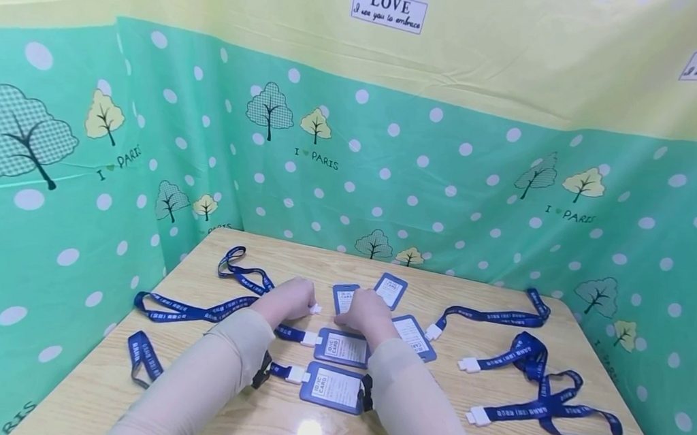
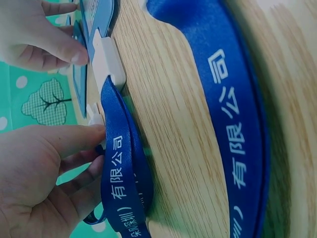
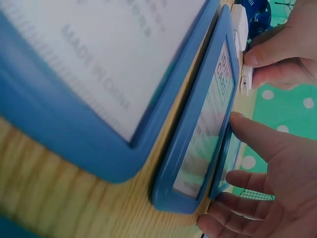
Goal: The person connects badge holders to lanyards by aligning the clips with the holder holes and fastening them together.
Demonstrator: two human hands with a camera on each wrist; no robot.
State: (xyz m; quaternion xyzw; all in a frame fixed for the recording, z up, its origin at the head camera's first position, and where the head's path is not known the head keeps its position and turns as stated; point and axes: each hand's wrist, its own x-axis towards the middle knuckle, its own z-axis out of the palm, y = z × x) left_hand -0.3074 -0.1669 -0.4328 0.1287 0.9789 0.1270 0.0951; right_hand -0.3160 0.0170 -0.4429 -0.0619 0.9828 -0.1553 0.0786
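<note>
The left hand (image 1: 295,299) pinches a small white plastic clip (image 1: 315,308) in nearly closed fingertips, just left of a blue rectangular plastic card holder with a white printed insert (image 1: 344,297); the right hand (image 1: 367,312) bends its well-parted thumb and fingers about that holder, whether gripping cannot be told. On its near side, two more blue holders (image 1: 335,386) lie clipped to dark-blue fabric lanyards with white lettering (image 1: 290,334). Well to its right lie three more such lanyards (image 1: 514,411).
</note>
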